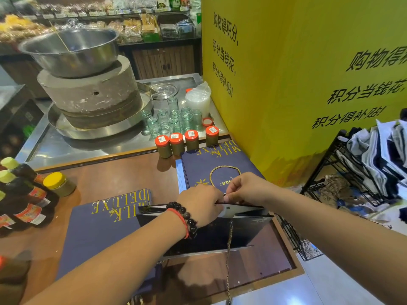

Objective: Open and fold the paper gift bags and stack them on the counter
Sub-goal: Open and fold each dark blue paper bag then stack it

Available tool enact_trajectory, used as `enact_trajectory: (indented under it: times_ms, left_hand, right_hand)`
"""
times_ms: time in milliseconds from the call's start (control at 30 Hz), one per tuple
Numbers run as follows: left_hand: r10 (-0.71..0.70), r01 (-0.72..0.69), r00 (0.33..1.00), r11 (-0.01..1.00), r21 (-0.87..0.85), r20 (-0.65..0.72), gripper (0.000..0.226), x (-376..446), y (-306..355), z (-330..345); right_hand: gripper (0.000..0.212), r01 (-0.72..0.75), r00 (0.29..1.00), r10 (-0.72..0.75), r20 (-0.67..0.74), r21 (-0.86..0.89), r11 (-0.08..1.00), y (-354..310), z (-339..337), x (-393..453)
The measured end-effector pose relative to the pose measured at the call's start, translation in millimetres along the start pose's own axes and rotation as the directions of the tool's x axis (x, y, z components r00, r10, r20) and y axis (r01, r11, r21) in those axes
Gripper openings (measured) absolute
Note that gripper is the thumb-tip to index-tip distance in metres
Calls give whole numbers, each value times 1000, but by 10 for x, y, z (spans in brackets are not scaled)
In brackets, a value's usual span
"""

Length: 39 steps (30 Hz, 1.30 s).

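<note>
Shop, brown wooden counter [123, 172]. Both hands pinching top rim of half-open navy paper gift bag [211, 234]: left hand [199, 204], right hand [246, 187] meet mid-rim. Bag's long axis runs left-right, right below them (flat navy stacks [220, 166] just beyond).

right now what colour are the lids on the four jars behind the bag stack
Orange-red lids, each with a white label, clearest in the head view.

My left hand's [199, 204] fingertips hidden in the bag's [209, 234] mouth, bottles [22, 194] cut off at left edge, shelf goods [132, 25] blurred.
</note>
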<state>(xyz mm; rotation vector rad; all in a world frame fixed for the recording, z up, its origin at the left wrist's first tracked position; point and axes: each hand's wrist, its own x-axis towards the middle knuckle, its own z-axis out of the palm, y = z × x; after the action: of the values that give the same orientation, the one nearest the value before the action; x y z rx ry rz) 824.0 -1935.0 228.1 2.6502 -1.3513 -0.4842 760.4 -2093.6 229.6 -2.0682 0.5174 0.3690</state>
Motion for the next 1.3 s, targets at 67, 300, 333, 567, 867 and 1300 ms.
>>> enact_trajectory:
  times_ms: [67, 300, 333, 567, 867, 1300]
  left_hand:
    - [0, 1, 1000, 1000, 15, -27, 18, -8, 7, 8]
    - [0, 1, 998, 1000, 18, -68, 15, -64, 32, 4]
    - [0, 1, 998, 1000, 14, -67, 13, -71, 37, 1]
    - [12, -11, 997, 1000, 4, -74, 17, -71, 38, 20]
    - [50, -50, 999, 998, -26, -6, 30, -22, 46, 46]
    - [-3, 3, 1000, 1000, -14, -15, 20, -24, 51, 48]
  right_hand:
    - [14, -16, 1000, 16, -9, -2, 1000, -16, 29, -7]
    - [17, -25, 1000, 25, -10, -46, 999, -11, 81, -7]
    - [19, -31, 999, 31, -9, -43, 999, -8, 79, -9]
    - [45, -103, 994, 104, -30, 26, 994, -29, 63, -53]
    - [12, -21, 992, 7, -123, -106, 994, -68, 87, -134]
    - [12, 36, 993, -82, -87, -435, 900, -7, 153, -251]
